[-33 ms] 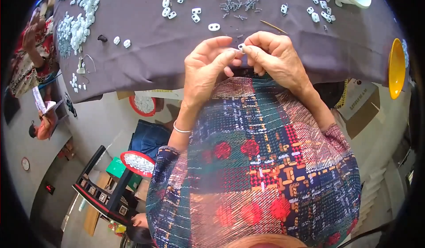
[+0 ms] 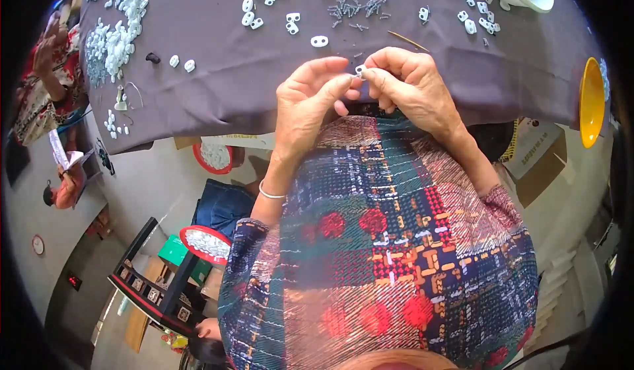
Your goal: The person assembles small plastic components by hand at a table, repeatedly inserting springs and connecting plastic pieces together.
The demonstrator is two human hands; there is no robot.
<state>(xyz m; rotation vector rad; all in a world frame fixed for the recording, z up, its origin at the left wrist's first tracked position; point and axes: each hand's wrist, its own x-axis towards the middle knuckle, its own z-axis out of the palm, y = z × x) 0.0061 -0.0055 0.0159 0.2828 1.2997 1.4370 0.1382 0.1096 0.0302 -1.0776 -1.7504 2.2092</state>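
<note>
Table (image 2: 218,56), covered in dark grey-purple cloth. Floor (image 2: 148,185), pale and smooth, extended out from the near edge, with lighter streaks of light. Wall clock (image 2: 38,244), round, white-faced, hung well beyond the near-left corner. Black furniture (image 2: 146,302), red-trimmed with square ornamental panels, stood well back from the near edge, leftward. Pale stepped structure (image 2: 558,294) stood back on the right.

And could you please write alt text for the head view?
A person's right hand pinches a small white piece, the left hand close beside it, at the near edge of a dark tablecloth. Beyond lie scattered white pieces and small grey parts.
</note>
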